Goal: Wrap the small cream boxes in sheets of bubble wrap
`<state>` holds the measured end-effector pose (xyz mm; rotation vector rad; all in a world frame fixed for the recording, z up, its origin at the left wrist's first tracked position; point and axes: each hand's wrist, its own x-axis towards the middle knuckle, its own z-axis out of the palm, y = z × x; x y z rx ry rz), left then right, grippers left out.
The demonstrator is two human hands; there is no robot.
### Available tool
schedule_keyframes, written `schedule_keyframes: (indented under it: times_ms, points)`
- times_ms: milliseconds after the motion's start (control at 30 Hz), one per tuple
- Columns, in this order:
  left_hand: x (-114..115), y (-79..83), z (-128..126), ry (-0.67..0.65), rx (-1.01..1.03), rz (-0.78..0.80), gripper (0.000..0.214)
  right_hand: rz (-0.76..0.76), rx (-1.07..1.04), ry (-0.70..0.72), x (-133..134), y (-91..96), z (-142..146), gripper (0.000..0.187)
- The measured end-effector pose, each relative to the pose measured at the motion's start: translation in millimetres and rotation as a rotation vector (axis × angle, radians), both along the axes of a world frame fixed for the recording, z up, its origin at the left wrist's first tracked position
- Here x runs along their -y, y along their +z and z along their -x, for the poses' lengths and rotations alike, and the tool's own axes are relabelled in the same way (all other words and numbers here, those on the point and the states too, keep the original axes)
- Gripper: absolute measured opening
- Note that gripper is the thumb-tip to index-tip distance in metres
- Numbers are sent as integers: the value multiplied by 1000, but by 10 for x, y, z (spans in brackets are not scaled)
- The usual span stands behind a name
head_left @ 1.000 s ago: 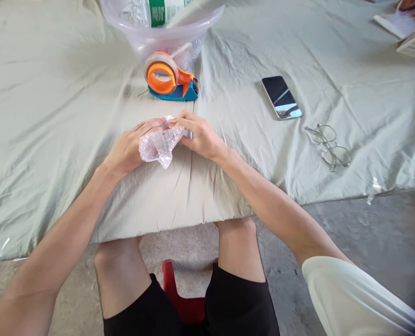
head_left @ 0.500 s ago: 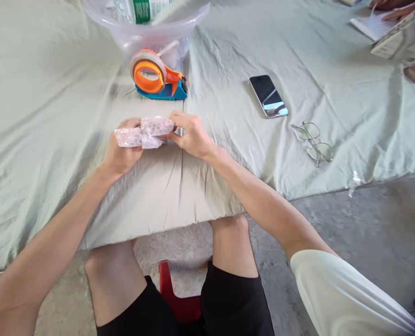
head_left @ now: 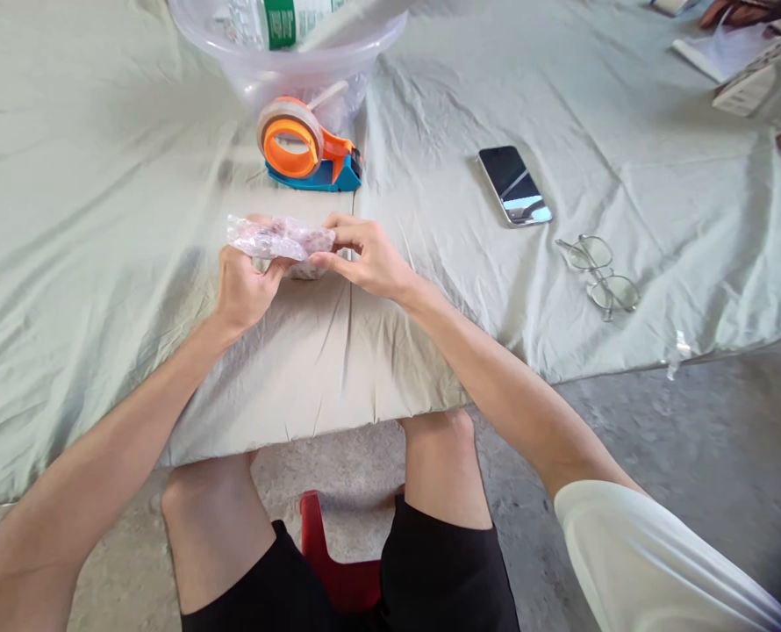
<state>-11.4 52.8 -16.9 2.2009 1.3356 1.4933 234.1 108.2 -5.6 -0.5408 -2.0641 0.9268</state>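
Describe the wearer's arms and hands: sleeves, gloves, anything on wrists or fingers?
Both are bare. The left hand and right hand have no gloves, and no rings, watch or bands show. The left arm is uncovered as far as the frame edge, with no sleeve in view. The right arm is uncovered up to a loose white sleeve, plain with no markings, at the upper arm.

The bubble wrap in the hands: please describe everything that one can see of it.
The bubble wrap is clear, bubbled plastic, crumpled into a longish bundle lying about level, left to right. The left hand grips its left half from beneath, and the right hand pinches its right end. It is held over the green tablecloth, on the near side of the orange tape dispenser. What it may enclose cannot be seen.
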Motion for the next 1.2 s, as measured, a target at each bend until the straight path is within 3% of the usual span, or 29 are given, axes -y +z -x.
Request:
schedule_keyframes:
  times_ms: [167, 333, 433, 533, 600, 800, 933, 1033, 1200]
  points:
    - [-50, -14, 39, -4, 71, -16, 80, -12, 39, -39, 5, 9, -2, 70]
    - [-10, 68, -34, 3, 148, 70, 70, 144, -98, -52, 23, -47, 140, 64]
    - [9, 107, -88, 6, 140, 4, 67, 272, -155, -60, 43, -31, 182, 73]
    - [3, 103, -119, 13, 155, -46, 65, 288, -157, -81, 53, -28, 195, 78]
    - [0, 81, -133, 20, 148, 4, 59, 241, -133, -117, 53, -50, 201, 74]
    - [54, 42, -162, 98, 165, 15, 69, -62, -58, -247, 70, -68, 198, 64]
    - [91, 34, -149, 126, 154, 68, 54, -256, -30, -320, 112, 10, 158, 48]
    - [93, 21, -139, 157, 83, 122, 62, -299, 71, -336, 114, 15, 131, 35]
    - [88, 32, -179, 167, 55, 73, 57, -346, 68, -292, 19, -115, 113, 41]
